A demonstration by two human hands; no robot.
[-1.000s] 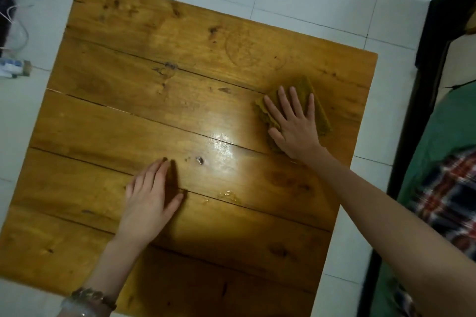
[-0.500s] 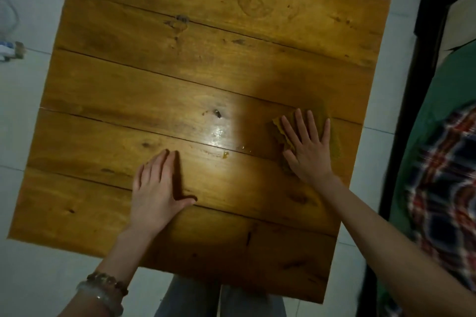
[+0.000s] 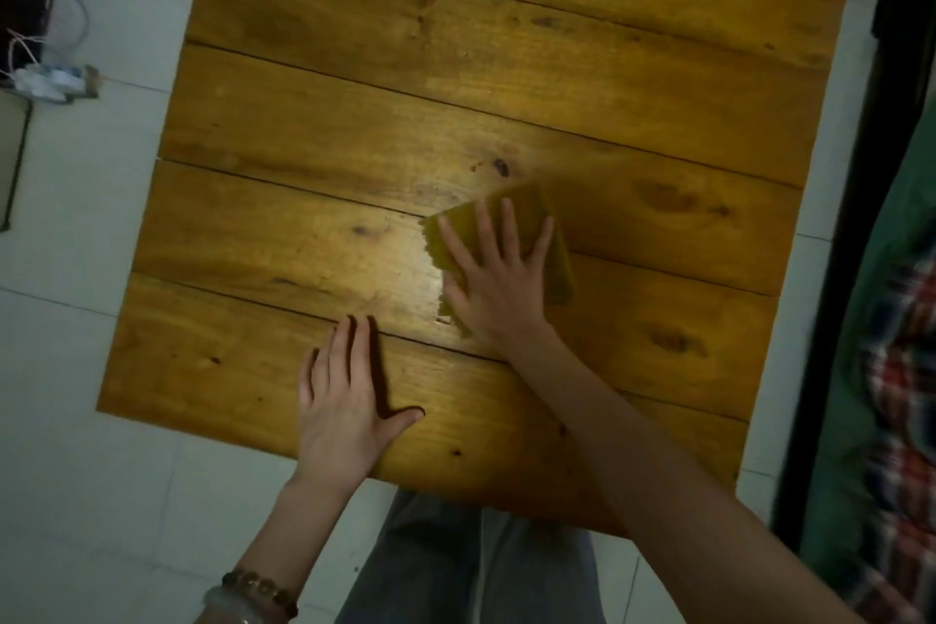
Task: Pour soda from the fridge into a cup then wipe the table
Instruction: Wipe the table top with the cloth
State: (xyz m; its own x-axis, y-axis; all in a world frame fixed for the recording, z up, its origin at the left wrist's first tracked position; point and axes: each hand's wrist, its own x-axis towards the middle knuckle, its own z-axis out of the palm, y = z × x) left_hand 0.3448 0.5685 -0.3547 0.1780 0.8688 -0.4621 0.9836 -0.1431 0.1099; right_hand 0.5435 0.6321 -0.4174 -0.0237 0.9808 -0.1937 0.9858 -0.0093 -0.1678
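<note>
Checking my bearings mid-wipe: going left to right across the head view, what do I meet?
Clutter on the floor → left hand, flat on the table → right hand, pressing on the cloth → dark frame → plaid fabric.

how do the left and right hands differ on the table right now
The right hand presses a yellow cloth, fingers spread; the left hand rests on the bare table, fingers together, thumb out. The right hand is near the middle, the left by the near edge. The left wrist wears bracelets; the right is bare. Both lie flat, palm down.
</note>
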